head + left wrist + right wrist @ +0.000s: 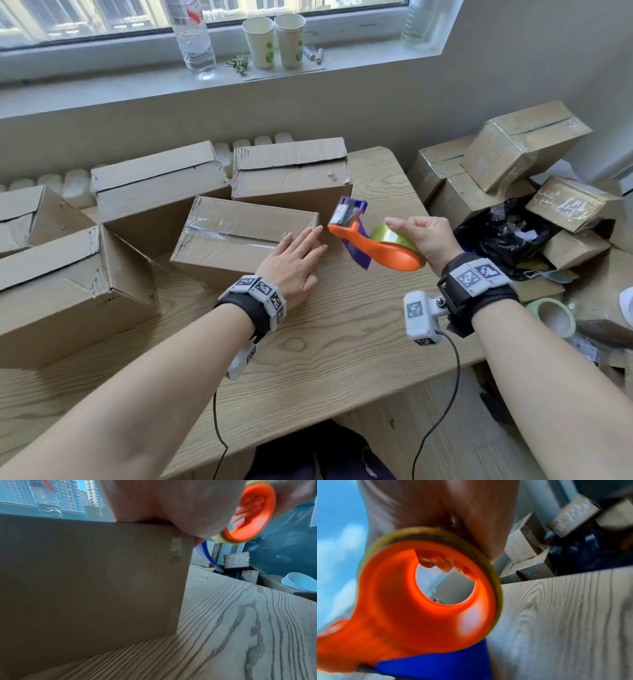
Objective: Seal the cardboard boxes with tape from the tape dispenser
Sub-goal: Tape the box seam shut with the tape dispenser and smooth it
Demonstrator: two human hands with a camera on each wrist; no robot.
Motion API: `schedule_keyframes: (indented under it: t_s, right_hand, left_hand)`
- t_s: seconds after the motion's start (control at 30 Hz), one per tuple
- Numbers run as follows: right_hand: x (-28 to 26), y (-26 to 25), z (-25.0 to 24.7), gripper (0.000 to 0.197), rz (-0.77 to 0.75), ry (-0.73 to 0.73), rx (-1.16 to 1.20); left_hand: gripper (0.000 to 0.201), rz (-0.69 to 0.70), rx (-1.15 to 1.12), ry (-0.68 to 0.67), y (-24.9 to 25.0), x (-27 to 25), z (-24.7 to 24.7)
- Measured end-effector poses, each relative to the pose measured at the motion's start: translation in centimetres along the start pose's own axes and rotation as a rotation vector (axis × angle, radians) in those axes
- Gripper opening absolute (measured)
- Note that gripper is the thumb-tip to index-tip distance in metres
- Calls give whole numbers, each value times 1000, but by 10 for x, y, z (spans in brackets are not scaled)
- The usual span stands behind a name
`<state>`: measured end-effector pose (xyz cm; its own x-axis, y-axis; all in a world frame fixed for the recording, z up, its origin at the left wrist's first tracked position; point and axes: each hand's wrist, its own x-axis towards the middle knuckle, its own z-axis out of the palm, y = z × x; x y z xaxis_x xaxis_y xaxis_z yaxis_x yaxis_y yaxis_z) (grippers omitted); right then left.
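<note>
A taped cardboard box (pixel 236 236) lies in the middle of the wooden table (pixel 335 342). My left hand (pixel 298 260) rests flat on its right end with the fingers straight. In the left wrist view the palm (pixel 163 500) presses the box's top edge, above its brown side (pixel 85 581). My right hand (pixel 421 236) grips the orange tape dispenser (pixel 376 246) with its greenish tape roll (pixel 394 236), held in the air just right of the box. The fingers (pixel 443 563) curl through the dispenser's ring (pixel 419 601).
Several more cardboard boxes (pixel 154 192) crowd the table's left and back. A heap of taped boxes (pixel 513 150) and a black bag (pixel 507 236) lie to the right, with a spare tape roll (pixel 551 317). A bottle (pixel 193 34) and paper cups (pixel 274 41) stand on the sill.
</note>
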<state>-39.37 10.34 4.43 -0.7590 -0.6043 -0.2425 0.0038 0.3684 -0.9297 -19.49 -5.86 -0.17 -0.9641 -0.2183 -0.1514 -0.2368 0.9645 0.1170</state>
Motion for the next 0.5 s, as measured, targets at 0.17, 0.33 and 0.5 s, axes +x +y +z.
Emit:
schedule_keyframes:
  t_s: [0.17, 0.33, 0.5]
  right_hand:
    - [3, -17, -10, 52, -34, -14, -81]
    - [-3, -18, -13, 48, -32, -27, -152]
    - [-8, -28, -4, 45, -54, -53, -204]
  left_hand:
    - [54, 4, 22, 23, 1, -2, -1]
    - [29, 96, 64, 92, 5, -21, -2]
    - [25, 225, 100, 106, -4, -57, -3]
